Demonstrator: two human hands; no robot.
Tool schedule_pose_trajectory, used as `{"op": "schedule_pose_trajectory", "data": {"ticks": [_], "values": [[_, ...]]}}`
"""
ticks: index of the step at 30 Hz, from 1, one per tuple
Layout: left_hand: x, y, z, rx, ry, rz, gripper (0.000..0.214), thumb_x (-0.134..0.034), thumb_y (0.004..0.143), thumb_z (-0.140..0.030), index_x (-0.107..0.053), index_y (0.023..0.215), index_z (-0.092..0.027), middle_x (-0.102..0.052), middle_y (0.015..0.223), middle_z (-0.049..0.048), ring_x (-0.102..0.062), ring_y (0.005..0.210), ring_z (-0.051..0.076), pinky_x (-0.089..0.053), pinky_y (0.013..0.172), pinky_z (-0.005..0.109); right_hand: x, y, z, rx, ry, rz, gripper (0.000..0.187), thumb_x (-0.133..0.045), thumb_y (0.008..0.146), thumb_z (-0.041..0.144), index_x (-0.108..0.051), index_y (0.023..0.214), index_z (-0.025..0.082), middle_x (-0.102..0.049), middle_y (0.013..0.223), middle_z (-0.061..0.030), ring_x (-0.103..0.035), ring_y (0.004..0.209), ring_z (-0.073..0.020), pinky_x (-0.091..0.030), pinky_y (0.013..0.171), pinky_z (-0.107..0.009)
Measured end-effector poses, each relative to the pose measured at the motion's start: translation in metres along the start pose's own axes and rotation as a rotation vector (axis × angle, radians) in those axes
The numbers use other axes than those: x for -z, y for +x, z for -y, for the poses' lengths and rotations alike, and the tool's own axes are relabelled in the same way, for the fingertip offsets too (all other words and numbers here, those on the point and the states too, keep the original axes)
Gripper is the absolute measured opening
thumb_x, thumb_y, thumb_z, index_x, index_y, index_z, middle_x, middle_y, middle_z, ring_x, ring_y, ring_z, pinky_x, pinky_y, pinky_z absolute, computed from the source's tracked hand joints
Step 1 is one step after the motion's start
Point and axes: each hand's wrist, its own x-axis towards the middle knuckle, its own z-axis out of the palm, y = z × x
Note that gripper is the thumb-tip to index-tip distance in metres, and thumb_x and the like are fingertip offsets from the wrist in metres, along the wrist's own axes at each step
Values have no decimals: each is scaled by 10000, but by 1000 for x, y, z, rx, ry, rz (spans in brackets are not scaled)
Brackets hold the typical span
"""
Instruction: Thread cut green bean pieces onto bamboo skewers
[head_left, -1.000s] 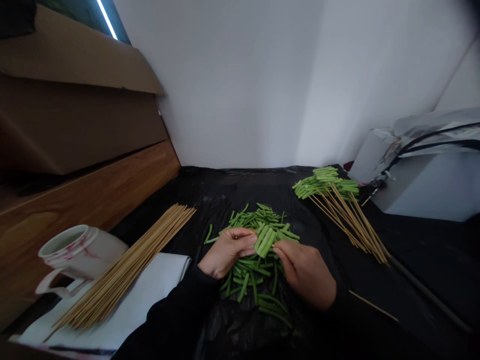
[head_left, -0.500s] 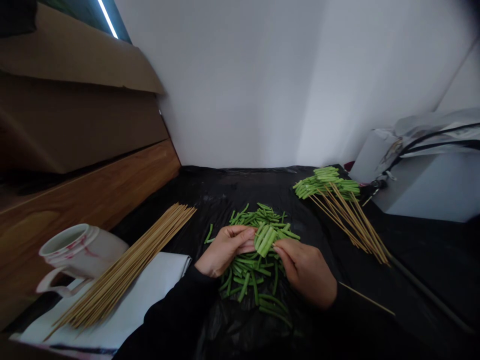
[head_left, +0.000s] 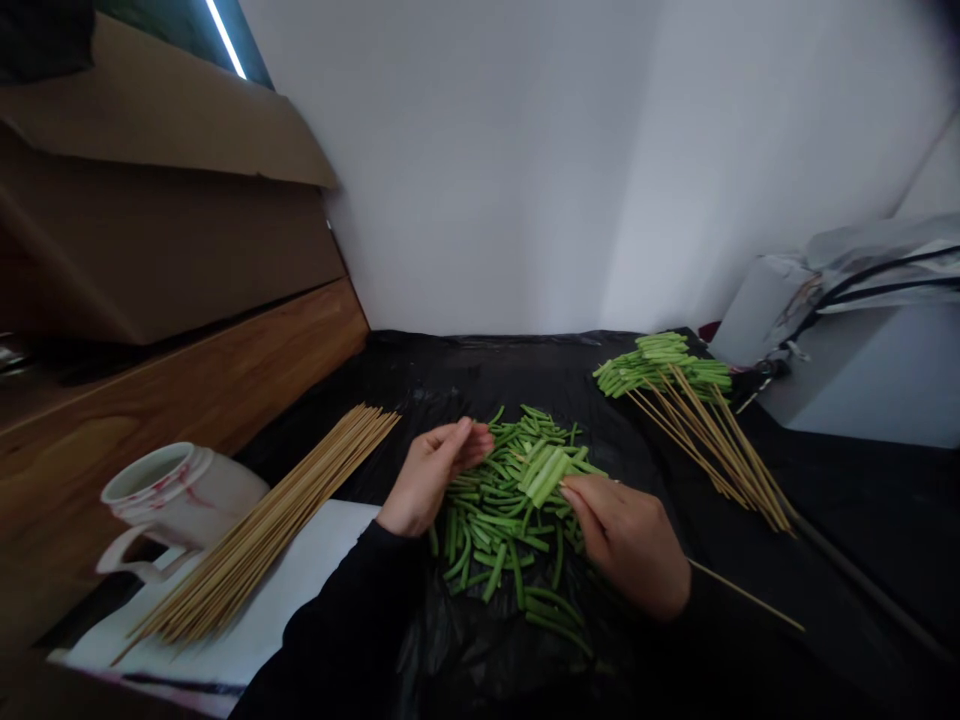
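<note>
Skewer of green stalk pieces (head_left: 546, 472), shown right of centre in the frame above a heap of loose green pieces (head_left: 495, 545). Several pieces are set side by side in a flat row. The row is held at its lower right edge by the right hand (head_left: 630, 540), whose grip is clamped on the skewer between thumb and fingers; the lower end of a thin stick (head_left: 746, 594) is seen beyond that hand, toward the lower right. By the left hand (head_left: 435, 470), left of the row, nothing appears to be held: its grip is loosely curved, with thumb and fingers apart.

Progress may be judged from the three groups on the black-covered tabletop (head_left: 465, 370). At the right, toward the back, a pile of filled skewers (head_left: 664, 365) is laid with its sticks pointed to the lower right. The row in hand appears to be nearly or fully threaded. Much is left: many pieces are unthreaded, and a thick bundle of bare sticks (head_left: 277, 535) is laid at lower left, beside a mug (head_left: 187, 490) and over a white sheet (head_left: 322, 545).
</note>
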Motion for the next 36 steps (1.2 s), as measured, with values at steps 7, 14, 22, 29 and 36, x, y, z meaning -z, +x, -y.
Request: {"op": "schedule_pose_trajectory", "data": {"ticks": [7,14,22,29,36], "values": [[27,19,11,-329,693,-172,175,-670,732,-276,-735,849,-163,-724,835,59,-635,773,192,-462,736,304,0,-2,-3,54,-32,-36,164,-443,928,154,-607,935,162,-664,854,-39,-625,782,-136,-410,749,-258],[13,12,21,-497,1128,67,186,-624,793,-221,-735,941,-243,-706,952,41,-567,935,215,-418,848,336,0,-1,-2,28,-43,-23,177,-432,934,163,-591,856,176,-661,829,-34,-621,754,-130,-408,729,-250],[15,12,24,-513,1239,154,188,-574,834,-241,-744,915,-235,-661,858,73,-535,867,224,-403,780,328,1,0,0,5,-21,-1,211,-410,941,180,-603,855,176,-659,820,-35,-622,749,-130,-417,729,-253],[11,10,15,-434,835,-16,149,-586,817,-275,-711,852,-203,-650,852,55,-579,818,201,-414,765,303,1,0,0,-47,-13,21,238,-389,954,220,-620,908,187,-673,831,-44,-626,756,-134,-437,734,-252],[-1,0,10,76,-111,181,349,-705,756,-271,-667,1085,-162,-684,873,42,-618,755,110,-458,776,242,0,1,0,-62,-13,49,240,-387,953,207,-620,904,181,-673,824,-39,-631,755,-128,-436,729,-241]]}}
